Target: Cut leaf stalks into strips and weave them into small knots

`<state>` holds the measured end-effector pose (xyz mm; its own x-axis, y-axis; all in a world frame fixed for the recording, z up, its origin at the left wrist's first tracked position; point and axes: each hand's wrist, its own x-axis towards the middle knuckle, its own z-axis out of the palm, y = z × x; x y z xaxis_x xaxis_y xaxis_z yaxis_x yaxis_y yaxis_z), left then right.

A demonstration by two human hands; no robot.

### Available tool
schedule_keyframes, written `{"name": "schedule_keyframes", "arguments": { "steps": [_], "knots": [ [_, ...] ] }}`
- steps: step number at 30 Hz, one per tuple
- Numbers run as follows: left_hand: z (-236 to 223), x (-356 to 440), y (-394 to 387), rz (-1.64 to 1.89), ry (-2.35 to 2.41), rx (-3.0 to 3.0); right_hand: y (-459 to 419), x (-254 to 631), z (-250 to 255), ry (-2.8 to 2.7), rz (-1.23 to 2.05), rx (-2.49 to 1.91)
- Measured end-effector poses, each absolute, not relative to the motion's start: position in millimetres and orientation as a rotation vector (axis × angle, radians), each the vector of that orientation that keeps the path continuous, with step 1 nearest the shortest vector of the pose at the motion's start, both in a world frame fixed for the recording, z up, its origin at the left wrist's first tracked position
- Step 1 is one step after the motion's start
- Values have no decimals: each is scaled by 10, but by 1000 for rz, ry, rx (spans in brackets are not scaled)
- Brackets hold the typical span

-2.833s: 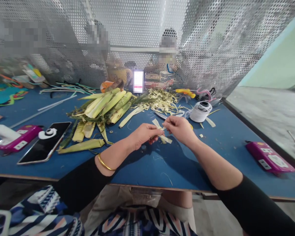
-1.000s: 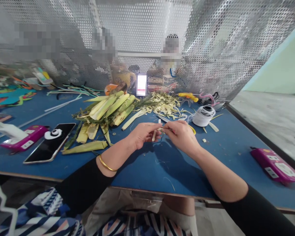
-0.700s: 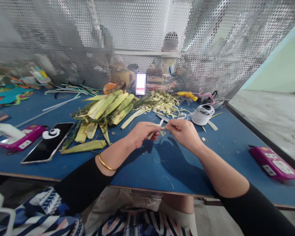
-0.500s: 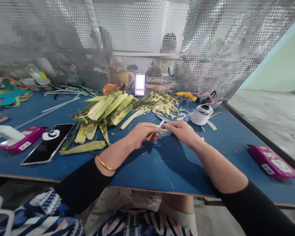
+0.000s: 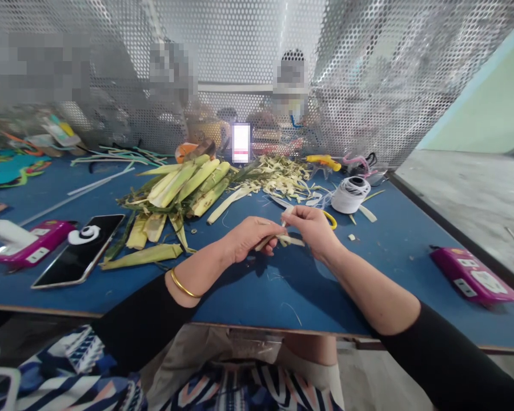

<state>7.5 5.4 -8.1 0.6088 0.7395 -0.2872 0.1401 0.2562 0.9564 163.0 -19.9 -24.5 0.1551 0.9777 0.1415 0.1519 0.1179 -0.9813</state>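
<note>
My left hand [image 5: 252, 237] is closed on pale corn husk strips [image 5: 294, 241], whose ends stick out past its fingers toward the right. With thumb and fingers pinched, my right hand [image 5: 314, 228] grips the upper end of one light strip that rises from the left hand. Both hands are just above the blue table [image 5: 248, 297]. Behind them lie scissors with a yellow handle [image 5: 332, 220], partly covered by the right hand. A heap of whole corn husks [image 5: 188, 188] is beyond my left forearm, and shredded husk [image 5: 282, 174] is piled at the back.
A spool of white string [image 5: 350, 195] stands behind my right hand. Phones, one flat [image 5: 75, 257] and one upright and lit [image 5: 240, 142], are on the table. Purple boxes [image 5: 475, 274] lie at both sides. A perforated metal screen [image 5: 248, 51] closes the back; people are behind it.
My right hand has shifted slightly up and right and turned, drawing the strip's end upward. More husk ends now show beside my left hand. The view has tilted a little.
</note>
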Motion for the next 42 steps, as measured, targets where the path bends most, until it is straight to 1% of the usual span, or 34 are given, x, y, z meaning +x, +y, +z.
{"name": "schedule_keyframes", "arguments": {
  "steps": [3,6,10,12,14,18,23,26,31,35,37,42],
  "knots": [
    [-69,76,47,498,848,1291,-157,1663,-301,-1224,785,-1332],
    [-67,68,42,483,850,1308,-135,1696,-316,-1282,717,-1397],
    [-86,71,33,437,867,1334,-181,1714,-208,-1530,403,-1393],
    [-106,82,33,439,893,1353,-227,1695,-136,-1707,324,-1336],
    [-131,92,36,450,923,1368,-267,1660,-94,-1817,377,-1334],
    [-162,98,35,428,908,1417,-286,1607,-119,-1812,588,-1387],
    [-129,117,-9,532,895,1419,-255,1623,-161,-1539,896,-1297],
    [-100,131,-40,573,900,1425,-260,1616,-149,-1422,981,-1234],
    [-74,114,-69,512,816,1495,-290,1547,-159,-1275,1010,-1272],
    [-67,100,-77,456,747,1521,-271,1538,-208,-1263,778,-1275],
    [-69,104,-72,454,753,1510,-244,1562,-222,-1291,713,-1267],
    [-83,99,-14,521,846,1440,-197,1678,-140,-1402,767,-1312]
  ]
}}
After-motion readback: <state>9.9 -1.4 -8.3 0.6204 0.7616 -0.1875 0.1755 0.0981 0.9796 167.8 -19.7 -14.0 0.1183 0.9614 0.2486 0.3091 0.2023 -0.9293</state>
